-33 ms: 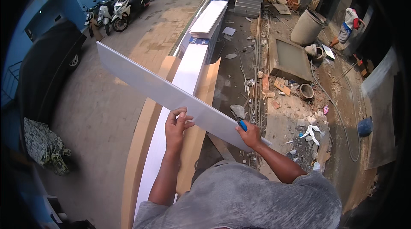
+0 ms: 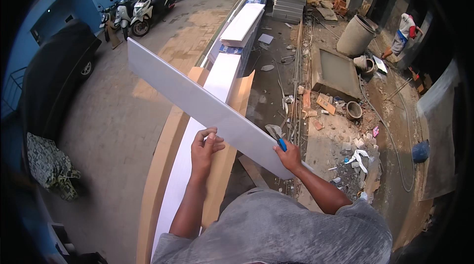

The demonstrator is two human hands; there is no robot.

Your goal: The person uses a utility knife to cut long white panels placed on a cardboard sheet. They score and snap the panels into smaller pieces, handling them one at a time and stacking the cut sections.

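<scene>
A long, thin white panel (image 2: 197,103) slants in front of me, its far end high on the left and its near end low on the right. My right hand (image 2: 290,158) grips it near that lower end. The same hand holds a slim blue tool (image 2: 282,144), which looks like a utility knife; most of it is hidden. Close to the panel's lower edge, my left hand (image 2: 202,150) is raised with loosely bent fingers apart. Whether its fingertips touch the panel cannot be made out. Below lies an opened cardboard box (image 2: 165,158) with white panels (image 2: 178,185) inside.
Cut white panels (image 2: 243,24) lie stacked on the far end of the long pack. Right of it are steel rods (image 2: 297,66), rubble (image 2: 358,160), a concrete basin (image 2: 335,71) and a large cylinder (image 2: 355,36). Left stand a covered vehicle (image 2: 54,81) and parked motorbikes (image 2: 140,15). Another person (image 2: 405,32) works far right.
The panel's far end has swung slightly to the right. My left hand's fingers have drawn in a little, and the blue tool in my right hand has tilted more upright.
</scene>
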